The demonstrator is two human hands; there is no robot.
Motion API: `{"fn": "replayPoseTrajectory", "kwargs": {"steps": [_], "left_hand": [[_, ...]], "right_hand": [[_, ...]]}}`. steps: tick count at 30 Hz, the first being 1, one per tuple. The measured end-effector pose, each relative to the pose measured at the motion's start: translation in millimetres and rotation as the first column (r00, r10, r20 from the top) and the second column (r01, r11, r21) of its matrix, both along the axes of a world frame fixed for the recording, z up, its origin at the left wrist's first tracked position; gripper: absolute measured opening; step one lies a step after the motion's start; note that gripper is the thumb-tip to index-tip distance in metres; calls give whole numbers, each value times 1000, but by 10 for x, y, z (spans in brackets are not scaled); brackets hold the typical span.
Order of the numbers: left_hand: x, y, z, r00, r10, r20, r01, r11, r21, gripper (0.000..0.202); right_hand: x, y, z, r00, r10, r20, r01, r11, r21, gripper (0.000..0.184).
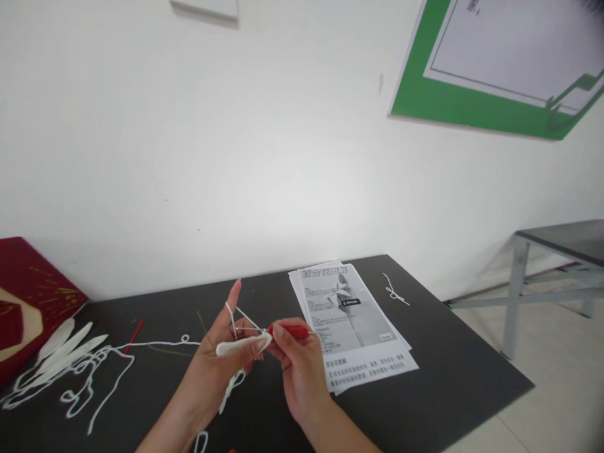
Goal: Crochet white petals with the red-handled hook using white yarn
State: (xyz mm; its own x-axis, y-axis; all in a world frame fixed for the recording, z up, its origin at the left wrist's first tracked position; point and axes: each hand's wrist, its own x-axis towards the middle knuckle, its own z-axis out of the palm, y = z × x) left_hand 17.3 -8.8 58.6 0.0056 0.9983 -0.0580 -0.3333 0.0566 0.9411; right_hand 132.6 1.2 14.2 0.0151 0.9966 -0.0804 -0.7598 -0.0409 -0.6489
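My left hand (229,358) pinches a narrow strip of white crochet work (240,344) between thumb and fingers. Its index finger points up, with white yarn (248,316) looped around it and stretched towards the hook. In my right hand (297,355) is a crochet hook with a red handle (290,331), closed in the thumb and fingers. The hook's tip meets the end of the crochet work, though the stitch itself is too small to make out. A loose length of white yarn (231,390) hangs below my left hand.
Printed sheets (372,365) lie on the black table (453,377) beside my right hand. White crocheted petals (70,349), tangled yarn (111,390) and a thin red stick (135,335) lie at the left, by a dark red bag or box (42,277). A yarn scrap (394,292) rests at the right.
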Motion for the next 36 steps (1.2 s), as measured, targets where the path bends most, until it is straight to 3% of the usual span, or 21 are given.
{"fn": "replayPoseTrajectory", "kwargs": {"steps": [9, 15, 20, 26, 36], "left_hand": [[-41, 11, 0, 1000, -11, 23, 11, 1000, -16, 99], [-48, 17, -23, 997, 25, 78, -24, 1000, -13, 93], [-116, 25, -82, 995, -72, 72, 71, 997, 15, 97], [-202, 49, -92, 985, -159, 71, 158, 987, 28, 101], [-78, 55, -123, 999, -2, 35, 1, 1000, 23, 88]], "right_hand": [[70, -5, 44, 998, 58, 12, -58, 995, 75, 17], [102, -9, 71, 996, 51, 78, -54, 998, 33, 18], [112, -3, 64, 984, -43, 171, 40, 999, 22, 21], [109, 18, 75, 995, 49, 85, -43, 997, -70, 25], [97, -16, 71, 983, 1, 184, -3, 1000, 9, 21]]}}
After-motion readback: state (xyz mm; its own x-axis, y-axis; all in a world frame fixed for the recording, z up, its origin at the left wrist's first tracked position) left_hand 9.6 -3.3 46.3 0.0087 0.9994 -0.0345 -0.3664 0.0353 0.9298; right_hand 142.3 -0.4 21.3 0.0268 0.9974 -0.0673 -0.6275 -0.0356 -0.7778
